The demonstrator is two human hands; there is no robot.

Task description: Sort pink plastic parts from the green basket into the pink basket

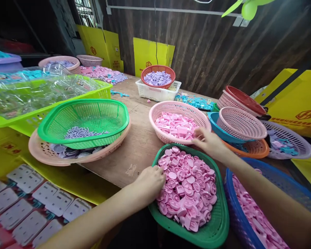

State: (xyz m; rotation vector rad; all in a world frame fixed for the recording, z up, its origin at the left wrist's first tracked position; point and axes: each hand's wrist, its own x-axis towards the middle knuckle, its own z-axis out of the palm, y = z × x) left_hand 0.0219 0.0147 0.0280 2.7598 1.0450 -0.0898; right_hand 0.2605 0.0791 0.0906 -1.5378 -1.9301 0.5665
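Observation:
A dark green basket (224,221) heaped with pink plastic pieces (189,180), many of them round, stands close in front of me. My left hand (151,181) is at its left rim, fingers curled over the edge of the heap; what they hold, if anything, is hidden. Just beyond stands a light pink round basket (155,126) with smaller pink blocky pieces (176,124) in it. At its near right rim is my right hand (209,143), thumb and fingers apart, with nothing visible between them.
A green basket (121,114) with thin purple parts sits in a peach basket (41,155) on the left. A blue basket (229,193) of pink pieces is at right, below stacked baskets (242,121). Farther back, a red basket (172,74) of lilac pieces rests on a white basket (147,91).

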